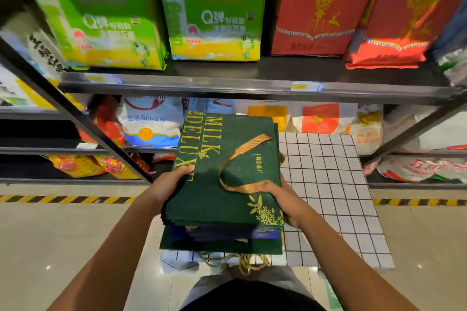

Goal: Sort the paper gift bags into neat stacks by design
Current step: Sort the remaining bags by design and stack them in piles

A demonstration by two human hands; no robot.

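A sheaf of dark green gift bags (225, 171) is gripped at both side edges by the left hand (168, 184) and right hand (280, 197), above the lower pile (219, 241) on the tiled table (336, 184); squaring and lowering judged next.

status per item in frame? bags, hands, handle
green gift bags: flat, stacked, held at both sides
lower stack: flat on the tiled table
ribbon handle: looped loose across the top bag
left hand: grips the left edge
right hand: grips the right edge
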